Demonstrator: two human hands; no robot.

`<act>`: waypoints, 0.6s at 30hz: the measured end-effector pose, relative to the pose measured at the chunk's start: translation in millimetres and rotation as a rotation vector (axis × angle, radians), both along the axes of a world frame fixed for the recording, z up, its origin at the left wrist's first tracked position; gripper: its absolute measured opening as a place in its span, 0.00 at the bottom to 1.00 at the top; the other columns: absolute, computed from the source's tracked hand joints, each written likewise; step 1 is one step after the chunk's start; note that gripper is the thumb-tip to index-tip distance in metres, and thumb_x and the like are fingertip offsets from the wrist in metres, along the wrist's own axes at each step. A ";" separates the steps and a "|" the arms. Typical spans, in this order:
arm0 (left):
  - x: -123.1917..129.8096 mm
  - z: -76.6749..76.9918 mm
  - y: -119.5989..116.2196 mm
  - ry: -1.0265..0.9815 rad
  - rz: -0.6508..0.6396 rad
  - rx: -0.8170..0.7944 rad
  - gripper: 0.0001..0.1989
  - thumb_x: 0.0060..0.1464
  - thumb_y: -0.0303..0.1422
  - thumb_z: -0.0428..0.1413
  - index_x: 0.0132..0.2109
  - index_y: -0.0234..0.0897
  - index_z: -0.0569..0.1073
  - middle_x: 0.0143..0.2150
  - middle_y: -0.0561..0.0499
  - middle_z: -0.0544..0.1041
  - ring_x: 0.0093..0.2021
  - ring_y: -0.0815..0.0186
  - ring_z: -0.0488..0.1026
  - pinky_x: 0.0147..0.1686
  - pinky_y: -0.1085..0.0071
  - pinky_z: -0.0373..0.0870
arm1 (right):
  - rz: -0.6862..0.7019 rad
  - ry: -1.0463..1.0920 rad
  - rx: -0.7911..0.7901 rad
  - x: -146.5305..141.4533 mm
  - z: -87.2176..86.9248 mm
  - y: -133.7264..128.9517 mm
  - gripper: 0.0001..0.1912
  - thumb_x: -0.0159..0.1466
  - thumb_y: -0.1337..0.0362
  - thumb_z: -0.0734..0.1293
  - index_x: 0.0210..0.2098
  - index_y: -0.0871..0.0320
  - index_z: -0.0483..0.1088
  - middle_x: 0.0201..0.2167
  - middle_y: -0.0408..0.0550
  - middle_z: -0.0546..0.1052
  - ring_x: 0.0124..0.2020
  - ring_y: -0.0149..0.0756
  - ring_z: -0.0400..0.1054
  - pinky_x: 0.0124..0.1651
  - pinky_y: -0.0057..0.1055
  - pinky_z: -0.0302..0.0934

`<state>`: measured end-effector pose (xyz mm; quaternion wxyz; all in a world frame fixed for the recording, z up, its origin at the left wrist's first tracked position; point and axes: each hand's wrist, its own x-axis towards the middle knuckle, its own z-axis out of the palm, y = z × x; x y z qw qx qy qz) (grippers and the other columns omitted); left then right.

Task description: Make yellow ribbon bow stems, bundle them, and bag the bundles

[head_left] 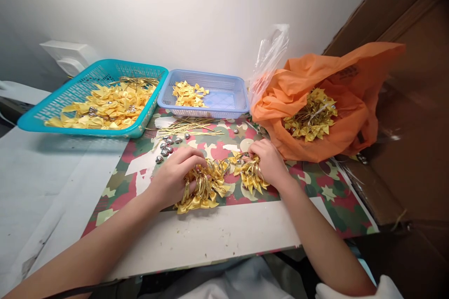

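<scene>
My left hand (175,175) is closed around a bunch of yellow ribbon bows (201,191) with looped gold wire ties, just above the patterned table cover (298,201). To its right, my right hand (268,161) is closed on a smaller bunch of the same bows (250,177). Bow tips hang down from both bunches, and some loops show between the hands. My fingertips are partly hidden behind the wires. Several small silver bells (164,147) lie beyond my left hand, near a spread of loose gold wire ties (189,126).
At the back left, a teal basket (94,133) holds yellow bows, bells and gold ties. Beside it, a lilac basket (210,113) contains some bows. An orange bag (336,147) with bundled bows (310,119) stands at the right, against cardboard (414,126). A white wall rises behind.
</scene>
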<state>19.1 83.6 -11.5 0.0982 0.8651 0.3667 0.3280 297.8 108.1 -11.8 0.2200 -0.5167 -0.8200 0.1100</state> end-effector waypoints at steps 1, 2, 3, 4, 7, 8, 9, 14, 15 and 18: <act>0.2 0.2 -0.2 -0.001 -0.002 0.002 0.13 0.47 0.19 0.54 0.39 0.40 0.69 0.41 0.48 0.75 0.40 0.60 0.72 0.40 0.63 0.71 | -0.006 0.007 -0.002 -1.1 -0.5 0.3 0.12 0.53 0.80 0.60 0.25 0.56 0.61 0.27 0.44 0.71 0.33 0.38 0.58 0.37 0.33 0.52; 0.3 0.4 -0.3 -0.003 -0.004 0.001 0.13 0.47 0.19 0.54 0.39 0.40 0.69 0.41 0.48 0.75 0.40 0.60 0.72 0.39 0.64 0.71 | -0.015 0.016 -0.001 -2.2 -0.9 0.5 0.12 0.52 0.80 0.59 0.24 0.56 0.60 0.26 0.44 0.70 0.33 0.38 0.58 0.36 0.33 0.52; 0.5 0.5 -0.5 -0.004 -0.006 0.000 0.13 0.47 0.19 0.54 0.39 0.40 0.69 0.41 0.48 0.75 0.40 0.60 0.72 0.39 0.64 0.71 | -0.022 0.027 -0.002 -3.2 -1.2 0.8 0.12 0.51 0.80 0.59 0.23 0.55 0.59 0.25 0.44 0.70 0.32 0.38 0.58 0.36 0.33 0.52; 0.7 0.7 -0.6 -0.004 -0.008 -0.003 0.13 0.48 0.19 0.54 0.39 0.40 0.69 0.41 0.48 0.75 0.40 0.61 0.71 0.39 0.64 0.71 | -0.026 0.040 -0.004 -4.0 -1.5 1.1 0.12 0.50 0.79 0.59 0.23 0.55 0.58 0.25 0.44 0.69 0.32 0.38 0.58 0.36 0.33 0.52; 0.8 0.5 -0.8 0.001 -0.015 -0.009 0.12 0.49 0.19 0.55 0.39 0.39 0.68 0.42 0.48 0.74 0.41 0.61 0.71 0.39 0.64 0.70 | -0.024 0.098 -0.022 -5.6 -2.5 1.7 0.11 0.51 0.77 0.61 0.22 0.55 0.56 0.24 0.44 0.70 0.32 0.38 0.59 0.37 0.33 0.53; 0.7 0.2 -0.7 0.003 -0.017 -0.008 0.12 0.49 0.19 0.55 0.40 0.39 0.68 0.42 0.48 0.74 0.41 0.61 0.71 0.39 0.64 0.70 | -0.021 0.118 -0.028 -6.1 -2.8 1.7 0.11 0.51 0.77 0.61 0.22 0.55 0.56 0.24 0.44 0.70 0.32 0.38 0.60 0.37 0.33 0.53; 0.6 0.0 -0.7 0.004 -0.020 -0.006 0.12 0.50 0.19 0.55 0.40 0.40 0.68 0.42 0.48 0.74 0.41 0.61 0.71 0.40 0.64 0.70 | -0.016 0.141 -0.029 -6.5 -3.1 1.5 0.11 0.51 0.77 0.61 0.22 0.55 0.57 0.24 0.43 0.70 0.32 0.38 0.61 0.37 0.32 0.53; 0.4 -0.2 -0.1 0.010 -0.029 0.005 0.12 0.50 0.19 0.56 0.40 0.40 0.68 0.42 0.48 0.73 0.42 0.60 0.71 0.40 0.64 0.69 | 0.026 0.274 0.064 -7.6 -2.6 -0.7 0.10 0.52 0.76 0.61 0.25 0.55 0.58 0.24 0.41 0.67 0.28 0.33 0.59 0.31 0.29 0.53; 0.4 0.0 -0.1 0.009 -0.029 0.008 0.12 0.51 0.19 0.56 0.40 0.40 0.68 0.42 0.48 0.73 0.41 0.60 0.71 0.40 0.64 0.69 | 0.041 0.285 0.082 -7.1 -2.1 -1.1 0.09 0.53 0.76 0.61 0.26 0.55 0.59 0.25 0.41 0.67 0.27 0.33 0.58 0.31 0.28 0.53; 0.3 0.7 -0.2 0.006 -0.027 0.016 0.12 0.51 0.20 0.56 0.40 0.39 0.68 0.42 0.48 0.74 0.41 0.60 0.71 0.40 0.64 0.69 | 0.080 0.266 0.113 -3.5 -1.3 -2.0 0.08 0.56 0.76 0.60 0.30 0.56 0.65 0.28 0.43 0.68 0.29 0.33 0.61 0.33 0.29 0.55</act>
